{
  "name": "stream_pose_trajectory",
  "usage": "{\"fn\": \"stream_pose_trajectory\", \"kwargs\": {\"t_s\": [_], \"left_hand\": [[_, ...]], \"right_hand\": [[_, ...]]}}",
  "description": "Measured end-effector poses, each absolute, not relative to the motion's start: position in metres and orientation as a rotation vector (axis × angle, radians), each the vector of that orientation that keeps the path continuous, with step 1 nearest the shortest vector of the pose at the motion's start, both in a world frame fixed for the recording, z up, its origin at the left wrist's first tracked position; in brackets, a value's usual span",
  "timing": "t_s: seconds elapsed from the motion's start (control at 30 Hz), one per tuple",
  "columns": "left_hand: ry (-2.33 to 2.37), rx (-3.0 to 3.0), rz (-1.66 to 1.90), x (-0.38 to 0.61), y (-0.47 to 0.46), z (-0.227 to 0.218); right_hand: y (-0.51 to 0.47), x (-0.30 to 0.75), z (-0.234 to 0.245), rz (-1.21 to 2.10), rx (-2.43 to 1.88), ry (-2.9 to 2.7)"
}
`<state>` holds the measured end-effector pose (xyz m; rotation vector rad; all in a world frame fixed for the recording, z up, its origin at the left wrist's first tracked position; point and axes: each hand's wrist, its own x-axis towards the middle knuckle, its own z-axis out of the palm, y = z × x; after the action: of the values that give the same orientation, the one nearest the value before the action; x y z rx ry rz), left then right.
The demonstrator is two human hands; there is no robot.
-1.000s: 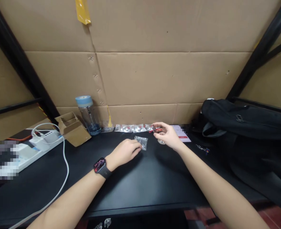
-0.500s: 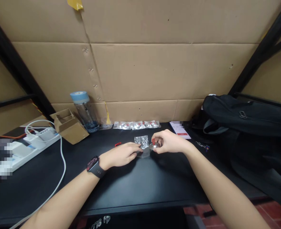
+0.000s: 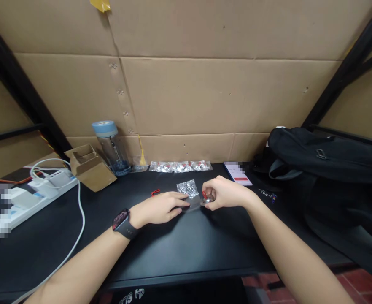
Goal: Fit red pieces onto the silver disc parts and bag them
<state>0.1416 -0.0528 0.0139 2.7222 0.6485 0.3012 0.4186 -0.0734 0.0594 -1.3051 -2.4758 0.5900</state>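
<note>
My right hand [image 3: 225,193] is closed on a small shiny silver item with a red loop [image 3: 205,195], held just above the black table [image 3: 173,245]; the fingers hide much of it, and its kind I cannot make out. To its left lies a clear plastic bag [image 3: 191,204]. My left hand [image 3: 157,207], with a dark watch [image 3: 122,221] on the wrist, rests its outstretched fingertips on the bag's left side. Behind the fingers is a crinkled, silvery piece of packaging [image 3: 187,188]. A red cord loop [image 3: 155,192] sits beyond the left hand.
Several wrapped silver-and-red items [image 3: 181,166] line the cardboard back wall [image 3: 186,97]. Leftward stand a bottle [image 3: 114,147], an open carton [image 3: 95,175] and a power strip [image 3: 34,200] with a white cable. Rightward are a phone [image 3: 237,172], a keychain [image 3: 268,195] and a black bag [image 3: 334,177].
My right hand has lowered slightly and shifted a little right with the silver item, away from the clear bag. My left hand stays at the bag, fingers a little more spread.
</note>
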Motion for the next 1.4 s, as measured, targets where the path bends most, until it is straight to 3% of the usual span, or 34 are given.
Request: {"fn": "stream_pose_trajectory", "kwargs": {"t_s": [0.3,0.57,0.87,1.4], "left_hand": [[0.768,2.937,0.332,0.152,-0.06,0.005],[0.756,3.001,0.312,0.152,-0.063,0.002],[0.769,2.969,0.286,0.153,-0.062,0.003],[0.773,2.948,0.284,0.15,-0.061,0.005]], "right_hand": [[-0.077,0.412,0.063,0.642,-1.328,-2.47],[-0.065,0.406,0.04,0.428,-1.519,-2.449],[-0.068,0.412,0.045,0.516,-1.423,-2.49],[-0.054,0.403,0.027,0.259,-1.377,-2.469]]}}
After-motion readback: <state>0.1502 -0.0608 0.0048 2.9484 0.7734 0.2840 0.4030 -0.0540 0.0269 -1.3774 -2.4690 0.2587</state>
